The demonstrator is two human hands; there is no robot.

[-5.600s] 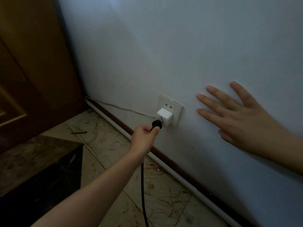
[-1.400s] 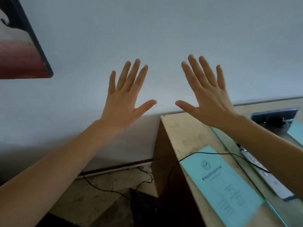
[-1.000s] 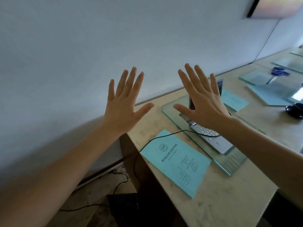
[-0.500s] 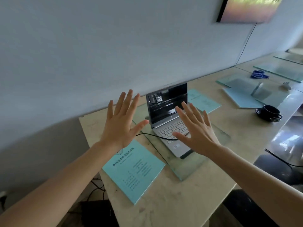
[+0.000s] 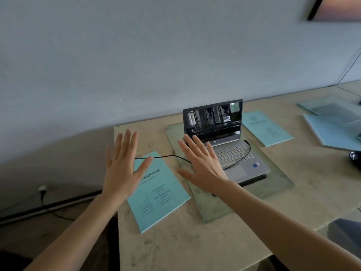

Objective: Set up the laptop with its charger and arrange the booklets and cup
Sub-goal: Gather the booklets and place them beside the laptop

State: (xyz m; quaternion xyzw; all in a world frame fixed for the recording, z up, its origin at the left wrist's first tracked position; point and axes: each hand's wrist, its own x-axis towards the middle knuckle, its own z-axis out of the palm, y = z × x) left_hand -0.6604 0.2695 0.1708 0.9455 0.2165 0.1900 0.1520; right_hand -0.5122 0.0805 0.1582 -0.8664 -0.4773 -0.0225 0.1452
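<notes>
An open silver laptop (image 5: 232,153) stands on a glass slab (image 5: 277,184) on the beige desk (image 5: 195,249). A black charger cable (image 5: 166,157) runs from the desk's left edge across the near teal booklet (image 5: 160,200) and over the keyboard to the laptop's right side. A second teal booklet (image 5: 265,128) lies right of the laptop. The dark cup (image 5: 356,157) shows only partly at the right edge. My left hand (image 5: 122,169) hovers open over the near booklet's left part. My right hand (image 5: 201,165) hovers open, fingers spread, in front of the laptop's left side. Neither holds anything.
A wall socket (image 5: 42,187) with a plug sits low on the wall at left, with cable along the floor. More blue booklets (image 5: 332,132) and glass sheets lie at the far right. A framed picture (image 5: 336,8) hangs top right.
The view swung from the wall socket, where my left hand held the plug, up to the desk. Both hands stay spread and empty; in the last half second they sank slightly toward the booklet and laptop.
</notes>
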